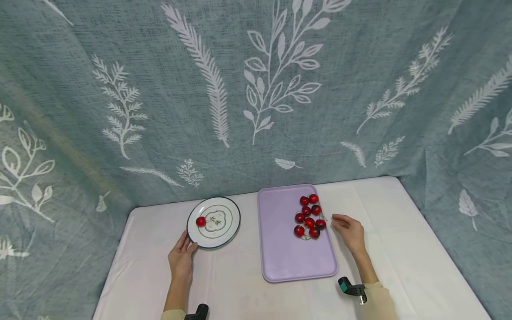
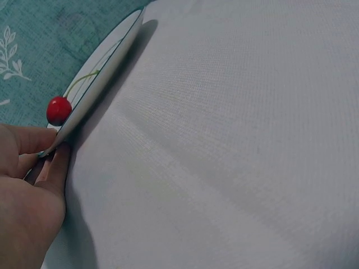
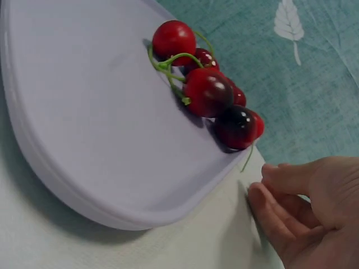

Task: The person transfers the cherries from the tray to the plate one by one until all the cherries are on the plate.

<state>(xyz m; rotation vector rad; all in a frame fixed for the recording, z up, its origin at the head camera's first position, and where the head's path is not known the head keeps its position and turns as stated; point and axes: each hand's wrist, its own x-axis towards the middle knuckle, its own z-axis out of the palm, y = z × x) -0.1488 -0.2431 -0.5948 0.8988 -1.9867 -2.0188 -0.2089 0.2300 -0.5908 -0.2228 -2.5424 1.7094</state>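
Note:
My left hand [image 1: 181, 262] pinches the near-left rim of a white plate [image 1: 230, 233] with a dark edge. In the left wrist view the thumb and fingers meet around that rim. A single red cherry [image 2: 59, 111] with a green stem lies on the plate close to them. My right hand [image 1: 350, 233] is just beyond the right edge of a lilac tray [image 1: 280, 258], its fingers loosely bent and holding nothing. Several red and dark cherries [image 3: 208, 92] lie in the tray, and one stem [image 3: 247, 158] pokes over the edge near the fingertips.
A white cloth [image 1: 236, 284] covers the table under plate and tray. Behind it hangs a green-blue curtain [image 1: 240, 164] with white leaf prints, also along both sides. A black wrist device [image 1: 353, 288] is strapped on the right forearm.

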